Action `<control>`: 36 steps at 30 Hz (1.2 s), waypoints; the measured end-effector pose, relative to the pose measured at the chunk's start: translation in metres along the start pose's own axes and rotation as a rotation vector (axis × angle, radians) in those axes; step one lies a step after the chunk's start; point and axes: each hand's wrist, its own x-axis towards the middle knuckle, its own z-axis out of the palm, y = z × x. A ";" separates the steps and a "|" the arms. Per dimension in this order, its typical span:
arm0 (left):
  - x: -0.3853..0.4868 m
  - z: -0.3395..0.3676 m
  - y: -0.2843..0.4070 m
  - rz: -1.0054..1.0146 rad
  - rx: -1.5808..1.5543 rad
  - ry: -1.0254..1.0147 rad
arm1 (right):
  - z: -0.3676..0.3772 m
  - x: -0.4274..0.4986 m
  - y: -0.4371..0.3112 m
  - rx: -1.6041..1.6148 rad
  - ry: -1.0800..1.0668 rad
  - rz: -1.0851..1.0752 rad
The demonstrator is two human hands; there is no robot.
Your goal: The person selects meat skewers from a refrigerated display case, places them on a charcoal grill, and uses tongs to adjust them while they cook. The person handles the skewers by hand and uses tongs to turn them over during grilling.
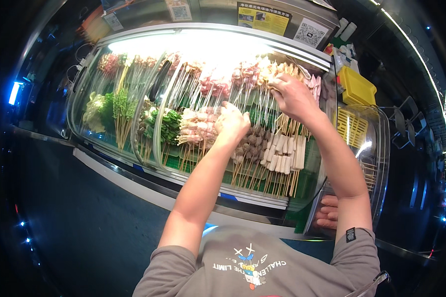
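Both my hands reach into a lit glass display case (212, 182) of skewered food. My left hand (232, 120) is over the middle, fingers curled near the metal skewers below pink meat pieces (213, 83); whether it grips one is hidden. Pale meat-wrapped rolls (197, 124) lie just left of it, and dark round balls on sticks (253, 143) are below and to its right. Farther back, my right hand (295, 98) has its fingertips at pale yellowish skewered pieces (265, 72); its grip is unclear. White scored pieces on wooden sticks (280, 154) lie in the front row.
Leafy green skewers (167, 122) and thin green vegetable skewers (124, 107) are behind curved glass on the left. A black door handle (160, 81) stands there. At right are a yellow plastic container (356, 87), a clear-covered case (379, 148) and sausages (327, 211).
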 end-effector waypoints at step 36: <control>0.079 0.027 -0.004 0.395 -0.013 0.248 | 0.061 0.004 -0.003 -0.208 -0.273 -0.290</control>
